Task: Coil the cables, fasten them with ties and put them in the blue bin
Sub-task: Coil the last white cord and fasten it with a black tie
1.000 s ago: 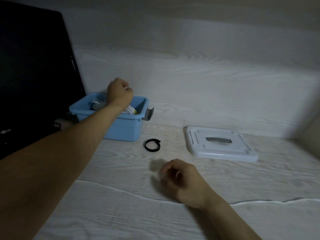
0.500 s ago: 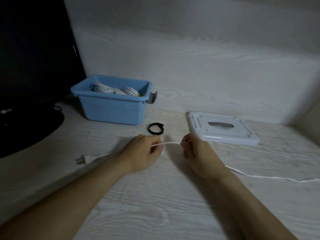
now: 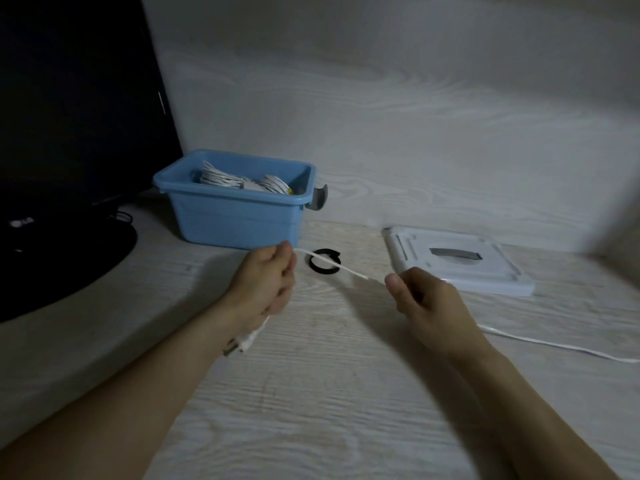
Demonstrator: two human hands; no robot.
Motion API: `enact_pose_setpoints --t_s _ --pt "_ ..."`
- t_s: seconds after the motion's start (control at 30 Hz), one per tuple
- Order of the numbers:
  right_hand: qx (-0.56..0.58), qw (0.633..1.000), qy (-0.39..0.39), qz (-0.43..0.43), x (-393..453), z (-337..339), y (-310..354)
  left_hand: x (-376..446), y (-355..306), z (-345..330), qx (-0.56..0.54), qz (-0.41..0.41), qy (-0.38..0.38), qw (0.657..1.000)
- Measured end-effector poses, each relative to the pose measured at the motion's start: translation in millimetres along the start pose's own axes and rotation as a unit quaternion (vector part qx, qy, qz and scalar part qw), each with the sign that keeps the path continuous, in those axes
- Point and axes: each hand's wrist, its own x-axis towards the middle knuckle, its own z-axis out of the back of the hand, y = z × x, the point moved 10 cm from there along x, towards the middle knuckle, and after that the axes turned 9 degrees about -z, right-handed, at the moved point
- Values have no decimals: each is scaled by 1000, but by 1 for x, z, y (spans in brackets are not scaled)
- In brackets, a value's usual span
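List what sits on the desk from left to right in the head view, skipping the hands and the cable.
Monitor → blue bin → black tie → white lid.

A pale wood-grain tabletop (image 3: 346,393) fills the lower frame; a wall (image 3: 398,109) of the same pale grain rises behind it across the upper frame; a dark monitor (image 3: 69,109) stands at upper left on a black base (image 3: 52,271); the light is dim.

White cable (image 3: 332,266) stretched taut above the table.
Black tie (image 3: 323,265) lies beside the blue bin (image 3: 235,216), which holds coiled cables (image 3: 221,177).
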Motion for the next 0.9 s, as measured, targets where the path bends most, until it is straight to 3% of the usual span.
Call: enact_pose_setpoints --t_s 0.07,0.13,0.23,0.43,0.53,0.67,0.8,0.9 --pt "25 998 47 35 -5 -16 8 0 -1 0 -184 45 -19 982" --pt "30 994 80 67 -11 -29 17 1 -8 0 -289 59 -19 955" --pt "1 990 94 109 -19 -43 31 1 -17 -2 -331 45 -20 943" --pt "-64 972 142 173 -40 -68 54 -11 -16 -31 -304 13 29 952" --pt "-74 958 154 229 -54 -76 73 -15 -20 -27 -162 -52 -2 985" --pt "-72 943 181 270 -70 -85 88 -12 -18 -12 -59 -99 -63 991" --pt "-45 940 195 278 -72 -82 92 -7 -22 -15 38 -112 -1 993" --pt "15 949 184 256 -66 -66 94 -16 -29 -29 171 -166 76 968"
